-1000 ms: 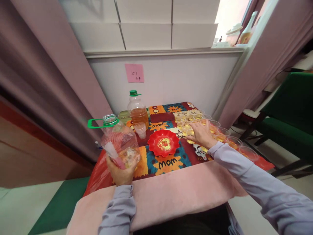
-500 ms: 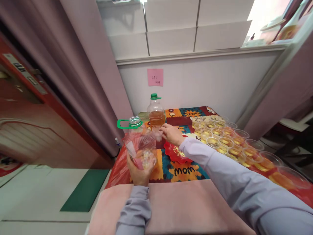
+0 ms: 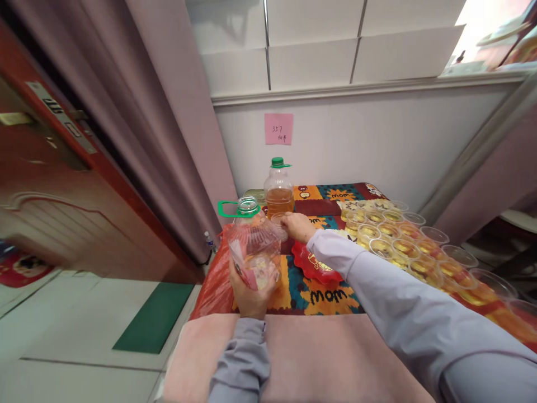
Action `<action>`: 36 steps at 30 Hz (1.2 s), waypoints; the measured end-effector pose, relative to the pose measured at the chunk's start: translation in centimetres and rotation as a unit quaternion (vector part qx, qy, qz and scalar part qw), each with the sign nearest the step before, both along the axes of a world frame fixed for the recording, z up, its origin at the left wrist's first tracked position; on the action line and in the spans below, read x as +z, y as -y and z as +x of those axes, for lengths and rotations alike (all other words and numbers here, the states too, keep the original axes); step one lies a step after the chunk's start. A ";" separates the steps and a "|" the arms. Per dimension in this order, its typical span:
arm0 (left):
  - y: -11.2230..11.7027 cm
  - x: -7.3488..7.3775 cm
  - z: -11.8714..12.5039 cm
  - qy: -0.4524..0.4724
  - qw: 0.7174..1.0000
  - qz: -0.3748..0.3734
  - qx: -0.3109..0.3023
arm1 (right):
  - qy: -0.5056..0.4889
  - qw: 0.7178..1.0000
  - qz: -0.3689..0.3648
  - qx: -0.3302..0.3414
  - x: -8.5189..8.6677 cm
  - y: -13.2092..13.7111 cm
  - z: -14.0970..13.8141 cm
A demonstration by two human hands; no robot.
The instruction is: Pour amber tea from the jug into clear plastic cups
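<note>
My left hand (image 3: 251,295) is closed round the lower part of a large clear plastic bottle (image 3: 257,238). This bottle has a green handle ring (image 3: 227,209), an uncapped neck and a pink label. Just right of it, my right hand (image 3: 299,227) pinches the rim of what looks like a clear plastic cup (image 3: 278,224); whether several are stacked I cannot tell. The cup is partly hidden by the bottle and my fingers. Behind the cup stands a second bottle (image 3: 280,197), green-capped and partly filled with amber liquid. A red scalloped tray (image 3: 308,268) lies under my right forearm.
Rows of clear cups with yellow liquid (image 3: 388,230) fill the table's right side. A patterned cloth (image 3: 331,299) covers the middle. Red plastic sheeting (image 3: 216,280) drapes the left edge, and a pink note (image 3: 278,129) hangs on the wall behind. A small bottle (image 3: 210,242) is beyond the left edge.
The view has turned a little left, so everything sits further right. My right hand and the cup have come slightly closer to the bottle in my left hand. Both grips stay the same.
</note>
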State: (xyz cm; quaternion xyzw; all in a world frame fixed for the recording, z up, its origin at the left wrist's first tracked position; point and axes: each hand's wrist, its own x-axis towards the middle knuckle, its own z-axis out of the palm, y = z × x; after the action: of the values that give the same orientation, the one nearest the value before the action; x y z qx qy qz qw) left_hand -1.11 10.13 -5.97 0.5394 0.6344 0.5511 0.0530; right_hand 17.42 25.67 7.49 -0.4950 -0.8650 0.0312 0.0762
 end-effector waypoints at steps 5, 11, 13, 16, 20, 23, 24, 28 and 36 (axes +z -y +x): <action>0.1 0.1 0.1 0.001 1.000 0.013 0.001 | -0.021 1.000 0.007 -0.021 -0.6 -0.4 0.7; 0.0 -0.2 0.0 -0.004 1.000 0.017 0.013 | -0.066 0.997 0.022 -0.033 -0.3 -0.9 1.5; 0.0 -0.2 0.1 -0.005 1.000 0.018 0.016 | -0.082 0.996 0.024 -0.031 -0.3 -0.8 1.5; 0.1 0.1 0.2 -0.006 1.000 0.019 0.018 | -0.109 0.993 0.035 -0.025 0.2 -0.6 1.5; 0.3 0.6 0.2 -0.009 1.000 0.012 0.017 | -0.156 0.985 0.070 -0.024 2.0 0.6 2.6; 0.4 0.9 0.3 -0.005 1.000 0.007 0.024 | -0.258 0.956 0.136 -0.023 2.2 2.8 5.1; 0.4 1.1 0.4 -0.003 1.000 0.006 0.025 | -0.291 0.944 0.156 -0.026 1.7 3.8 6.2; 0.3 1.4 0.7 0.014 1.000 0.008 0.023 | -0.307 0.935 0.163 -0.076 -3.8 8.0 10.0; 0.4 1.9 1.1 0.035 0.998 -0.017 0.044 | -0.230 0.952 0.179 -0.096 -11.3 10.6 11.7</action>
State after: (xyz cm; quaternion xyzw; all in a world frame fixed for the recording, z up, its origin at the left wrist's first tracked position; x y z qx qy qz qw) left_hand -0.05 9.74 -4.11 0.4902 0.6644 0.5609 0.0600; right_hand 29.14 15.09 -3.82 -0.5333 -0.7638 -0.0182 0.3632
